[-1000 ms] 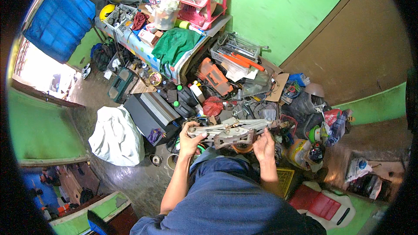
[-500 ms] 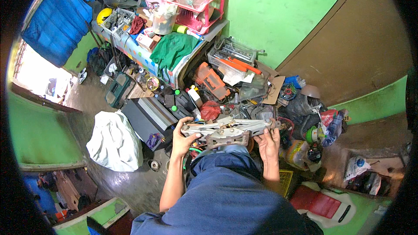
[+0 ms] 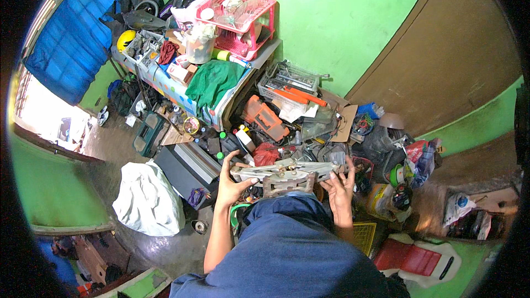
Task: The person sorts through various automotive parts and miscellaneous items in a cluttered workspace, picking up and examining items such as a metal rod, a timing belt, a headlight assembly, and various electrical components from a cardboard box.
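My left hand (image 3: 229, 181) and right hand (image 3: 340, 186) each grip one end of a long grey metal bracket (image 3: 287, 171) stretched between them above my lap.

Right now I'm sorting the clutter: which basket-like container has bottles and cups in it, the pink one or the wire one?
The pink plastic basket on the table, by the green wall; the grey wire basket holds orange tools.
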Tool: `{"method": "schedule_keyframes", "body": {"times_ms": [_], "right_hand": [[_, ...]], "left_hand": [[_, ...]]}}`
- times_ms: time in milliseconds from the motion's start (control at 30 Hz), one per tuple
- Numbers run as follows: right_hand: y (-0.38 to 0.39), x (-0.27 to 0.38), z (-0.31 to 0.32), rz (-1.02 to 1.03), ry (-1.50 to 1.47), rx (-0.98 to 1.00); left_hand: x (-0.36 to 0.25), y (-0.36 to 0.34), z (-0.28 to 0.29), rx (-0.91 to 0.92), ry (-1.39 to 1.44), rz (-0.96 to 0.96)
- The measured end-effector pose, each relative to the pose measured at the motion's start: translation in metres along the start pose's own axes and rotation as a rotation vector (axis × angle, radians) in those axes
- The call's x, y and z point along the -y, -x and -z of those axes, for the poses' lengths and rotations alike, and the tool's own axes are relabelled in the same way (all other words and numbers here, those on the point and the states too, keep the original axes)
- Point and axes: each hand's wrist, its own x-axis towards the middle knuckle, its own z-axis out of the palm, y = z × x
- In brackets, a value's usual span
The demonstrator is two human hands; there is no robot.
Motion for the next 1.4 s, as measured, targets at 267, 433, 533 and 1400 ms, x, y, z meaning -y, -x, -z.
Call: {"method": "schedule_keyframes", "body": {"times_ms": [267,433,533,1400], "right_hand": [[-0.049,-0.012,0.005,-0.123,0.069,-0.047],[-0.104,-0.024,0.01,-0.182,0.142,-0.046],[-0.147,-0.035,0.02,-0.268,0.146,-0.074],[-0.552,-0.302,0.089,-0.097,0.828,-0.336]], "left_hand": [[0.015,-0.042,-0.008,-0.034,-0.062,0.074],[0.053,-0.092,-0.022,-0.205,-0.175,0.164],[0.06,-0.132,-0.036,-0.216,-0.194,0.247],[0.413,-0.614,-0.08,0.027,-0.448,0.298]]}}
